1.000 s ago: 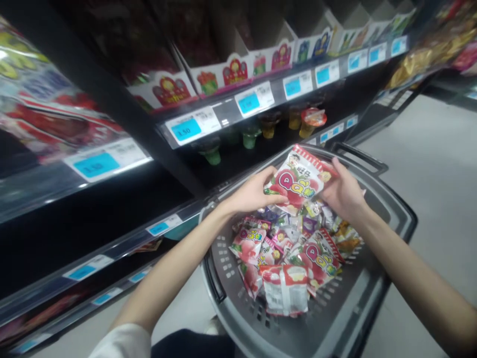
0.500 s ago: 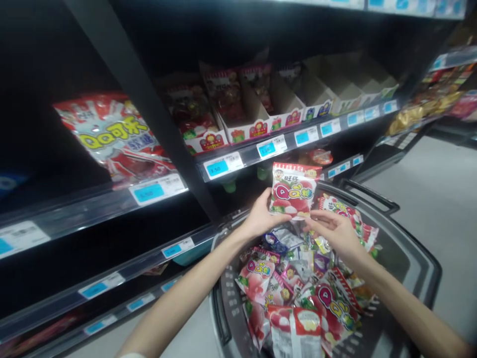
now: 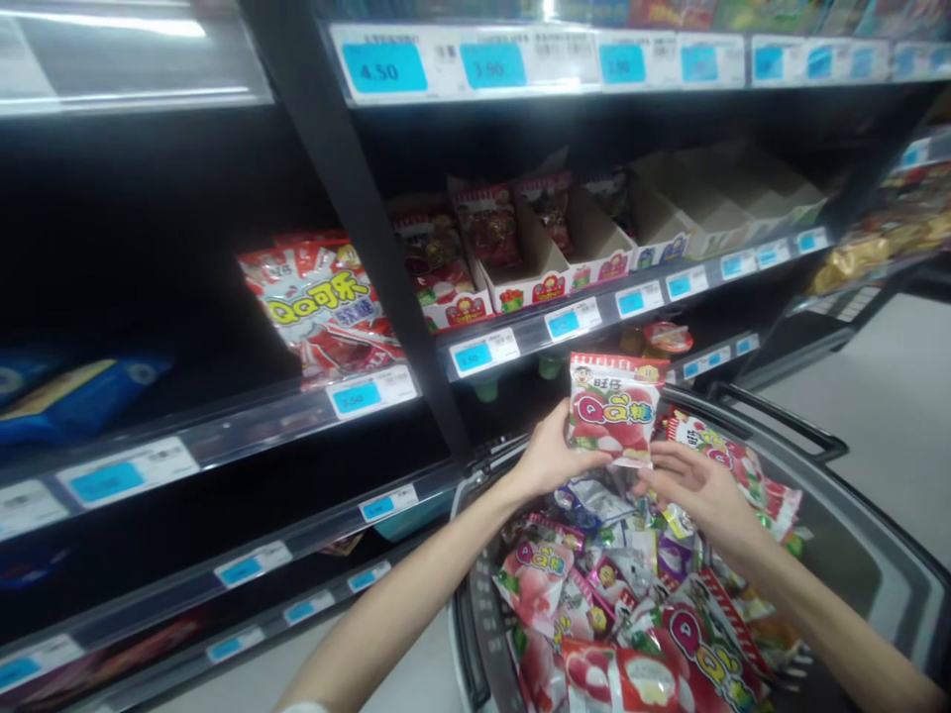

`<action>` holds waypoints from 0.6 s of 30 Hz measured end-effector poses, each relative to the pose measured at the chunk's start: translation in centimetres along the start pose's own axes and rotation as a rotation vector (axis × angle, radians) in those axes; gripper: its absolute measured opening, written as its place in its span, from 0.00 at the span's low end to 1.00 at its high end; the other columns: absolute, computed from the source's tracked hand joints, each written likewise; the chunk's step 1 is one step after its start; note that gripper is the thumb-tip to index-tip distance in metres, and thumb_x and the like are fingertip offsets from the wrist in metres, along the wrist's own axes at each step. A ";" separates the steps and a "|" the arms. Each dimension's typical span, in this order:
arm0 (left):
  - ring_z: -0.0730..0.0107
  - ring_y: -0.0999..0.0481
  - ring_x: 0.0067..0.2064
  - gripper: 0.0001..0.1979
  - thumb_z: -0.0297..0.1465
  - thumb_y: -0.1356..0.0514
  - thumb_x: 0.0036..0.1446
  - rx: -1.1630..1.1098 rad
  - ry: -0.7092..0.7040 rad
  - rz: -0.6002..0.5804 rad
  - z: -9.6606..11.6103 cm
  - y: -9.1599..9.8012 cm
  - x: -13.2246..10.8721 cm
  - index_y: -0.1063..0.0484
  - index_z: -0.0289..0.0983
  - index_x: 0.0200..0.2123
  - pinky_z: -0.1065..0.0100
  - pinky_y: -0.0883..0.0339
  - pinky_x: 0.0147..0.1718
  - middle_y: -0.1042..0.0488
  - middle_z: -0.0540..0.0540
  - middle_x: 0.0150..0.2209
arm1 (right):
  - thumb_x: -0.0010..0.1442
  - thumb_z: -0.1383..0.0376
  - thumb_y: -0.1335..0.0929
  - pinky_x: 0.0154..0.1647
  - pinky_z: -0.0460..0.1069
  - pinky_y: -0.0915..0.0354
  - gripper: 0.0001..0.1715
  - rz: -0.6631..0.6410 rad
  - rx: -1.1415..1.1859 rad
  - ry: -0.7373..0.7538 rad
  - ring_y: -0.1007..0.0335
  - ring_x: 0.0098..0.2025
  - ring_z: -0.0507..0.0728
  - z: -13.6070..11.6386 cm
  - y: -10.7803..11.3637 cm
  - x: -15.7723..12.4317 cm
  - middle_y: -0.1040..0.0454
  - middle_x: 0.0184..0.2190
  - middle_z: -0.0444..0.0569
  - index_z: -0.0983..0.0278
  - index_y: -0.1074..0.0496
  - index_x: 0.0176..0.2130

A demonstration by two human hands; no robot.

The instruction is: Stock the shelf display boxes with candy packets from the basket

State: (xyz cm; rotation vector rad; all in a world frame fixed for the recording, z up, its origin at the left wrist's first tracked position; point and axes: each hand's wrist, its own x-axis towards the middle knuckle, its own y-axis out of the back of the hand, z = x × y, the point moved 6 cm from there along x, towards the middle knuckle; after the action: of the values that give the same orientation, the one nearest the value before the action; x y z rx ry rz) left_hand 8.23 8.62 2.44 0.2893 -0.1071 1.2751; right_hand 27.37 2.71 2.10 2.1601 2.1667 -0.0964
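Basket [image 3: 854,535] forms the near reference, with a grey rim and a black handle [image 3: 828,436] at its far right side. Mixed candy packets [image 3: 535,584] are heaped across its middle; bare wall shows along its right side. Above the far left part of the basket, the left hand [image 3: 554,456] clamps the held bag [image 3: 613,401] by its lower left corner, thumb across the front. The right hand [image 3: 705,495] is half-curled over the basket, fingertips at the bag's lower right corner; whether it grips cannot be told.

Orientation: printed face toward the wearer, striped seal up, long axis near upright with a slight lean.

A second bag [image 3: 732,470] lies at the basket's right, beyond the right hand. Beyond the basket's far left rim runs the shelf edge [image 3: 532,340], with dark gaps beneath it; display boxes [image 3: 554,282] stand above. Left of these, beyond the basket, stands a red bag [image 3: 319,307]. Grey floor [image 3: 892,366] extends past the basket's far right side.
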 end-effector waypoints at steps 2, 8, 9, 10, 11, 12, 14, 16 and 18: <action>0.52 0.21 0.54 0.39 0.34 0.23 0.42 0.015 0.002 -0.039 0.3 -0.2 -0.1 0.32 0.37 0.58 0.52 0.29 0.59 0.21 0.40 0.54 | 0.42 0.49 0.18 0.26 0.50 0.31 0.33 -0.009 -0.017 -0.007 0.18 0.35 0.64 0.2 0.0 0.1 0.19 0.38 0.54 0.61 0.29 0.40; 0.51 0.22 0.56 0.38 0.32 0.24 0.43 -0.012 -0.015 -0.109 1.1 -0.8 -0.5 0.32 0.35 0.57 0.52 0.30 0.60 0.22 0.39 0.55 | 0.42 0.50 0.18 0.33 0.53 0.27 0.29 -0.031 -0.070 0.044 0.20 0.31 0.61 0.4 0.1 0.3 0.19 0.31 0.51 0.61 0.29 0.34; 0.51 0.22 0.56 0.38 0.32 0.25 0.43 -0.034 -0.007 -0.121 1.2 -0.9 -0.5 0.32 0.35 0.58 0.52 0.31 0.60 0.23 0.38 0.56 | 0.42 0.50 0.18 0.34 0.53 0.27 0.28 -0.025 -0.072 0.052 0.21 0.30 0.60 0.4 0.1 0.3 0.19 0.30 0.51 0.61 0.28 0.35; 0.51 0.22 0.57 0.38 0.32 0.25 0.44 -0.057 -0.002 -0.133 1.2 -0.9 -0.5 0.32 0.34 0.58 0.52 0.31 0.60 0.23 0.38 0.56 | 0.42 0.51 0.18 0.35 0.53 0.27 0.28 -0.019 -0.071 0.056 0.21 0.30 0.59 0.4 0.2 0.3 0.19 0.30 0.50 0.62 0.28 0.35; 0.51 0.22 0.57 0.38 0.31 0.25 0.44 -0.075 0.000 -0.142 1.2 -1.0 -0.5 0.33 0.33 0.58 0.52 0.31 0.60 0.23 0.37 0.56 | 0.41 0.52 0.18 0.35 0.53 0.27 0.28 -0.014 -0.068 0.058 0.22 0.29 0.59 0.4 0.3 0.3 0.19 0.30 0.50 0.62 0.27 0.35; 0.51 0.22 0.57 0.39 0.31 0.24 0.43 -0.086 0.002 -0.147 1.2 -1.0 -0.5 0.33 0.33 0.58 0.52 0.31 0.60 0.23 0.37 0.56 | 0.41 0.52 0.17 0.35 0.53 0.27 0.28 -0.012 -0.067 0.056 0.22 0.29 0.59 0.4 0.3 0.3 0.19 0.30 0.50 0.62 0.27 0.36; 0.51 0.22 0.57 0.39 0.31 0.25 0.43 -0.087 0.011 -0.146 1.2 -1.0 -0.5 0.33 0.33 0.59 0.53 0.31 0.59 0.23 0.36 0.56 | 0.43 0.53 0.18 0.36 0.54 0.28 0.27 -0.030 -0.088 0.044 0.22 0.30 0.59 0.3 0.2 0.3 0.18 0.31 0.51 0.62 0.24 0.38; 0.51 0.23 0.57 0.39 0.30 0.25 0.44 -0.082 0.012 -0.147 1.2 -0.9 -0.5 0.34 0.33 0.59 0.53 0.31 0.59 0.23 0.37 0.57 | 0.47 0.53 0.20 0.38 0.54 0.28 0.24 -0.069 -0.129 0.024 0.23 0.31 0.58 0.1 0.0 0.1 0.18 0.33 0.51 0.62 0.22 0.41; 0.51 0.23 0.57 0.39 0.30 0.25 0.44 -0.078 0.007 -0.148 1.2 -0.9 -0.5 0.34 0.33 0.59 0.53 0.31 0.60 0.24 0.37 0.57 | 0.49 0.53 0.21 0.40 0.54 0.28 0.22 -0.092 -0.143 0.004 0.23 0.32 0.57 -0.1 -0.1 0.0 0.17 0.34 0.51 0.62 0.20 0.41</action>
State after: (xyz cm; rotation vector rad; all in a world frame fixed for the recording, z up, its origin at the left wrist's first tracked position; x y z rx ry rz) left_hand 9.02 7.58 3.34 0.2216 -0.1271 1.1225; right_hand 27.26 2.72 2.21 1.9870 2.2020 0.0560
